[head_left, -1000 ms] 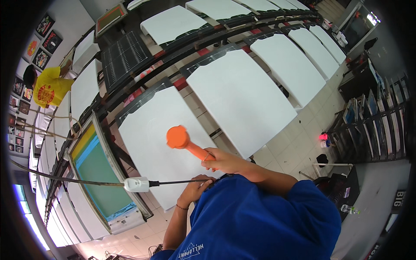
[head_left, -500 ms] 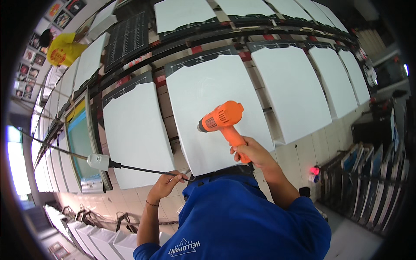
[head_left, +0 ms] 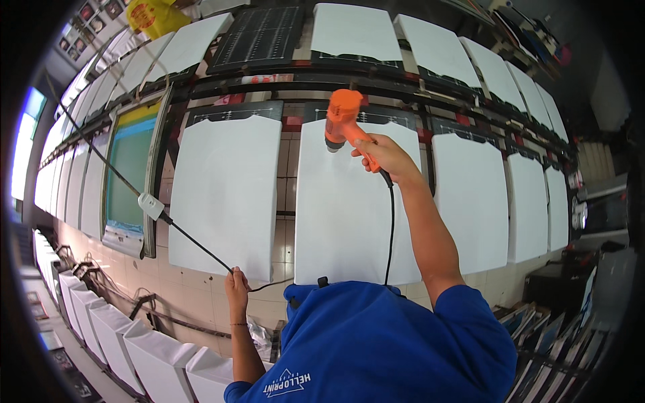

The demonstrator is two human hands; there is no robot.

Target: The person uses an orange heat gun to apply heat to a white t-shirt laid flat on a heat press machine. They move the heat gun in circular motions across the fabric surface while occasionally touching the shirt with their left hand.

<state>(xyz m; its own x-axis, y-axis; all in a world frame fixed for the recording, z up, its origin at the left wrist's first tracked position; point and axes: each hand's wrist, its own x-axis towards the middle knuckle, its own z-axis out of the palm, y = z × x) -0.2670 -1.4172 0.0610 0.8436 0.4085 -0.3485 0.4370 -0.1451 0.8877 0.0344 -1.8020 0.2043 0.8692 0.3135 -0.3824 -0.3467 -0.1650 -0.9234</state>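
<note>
An orange heat gun (head_left: 345,109) is held by its handle in my right hand (head_left: 388,157), over the far part of a white cloth-covered board (head_left: 356,221). Its dark nozzle points down and toward me, apart from the cloth. From the handle's end a black power cord (head_left: 392,228) runs down toward my blue shirt. My left hand (head_left: 236,289), low and to the left, is closed around a stretch of black cord (head_left: 198,248) leading to a white socket block (head_left: 152,206). Another white board (head_left: 222,201) lies beyond that hand.
Further white boards (head_left: 470,201) stand in rows to the right and across dark rails (head_left: 269,87). A framed screen with green mesh (head_left: 131,168) stands at left. A person in yellow (head_left: 158,19) is far left. Framed panels (head_left: 557,336) fill a rack at lower right.
My right hand has carried the heat gun farther away, and its nozzle has swung from pointing left to pointing down. My left hand has moved slightly left and lower with the cord. The view has shifted.
</note>
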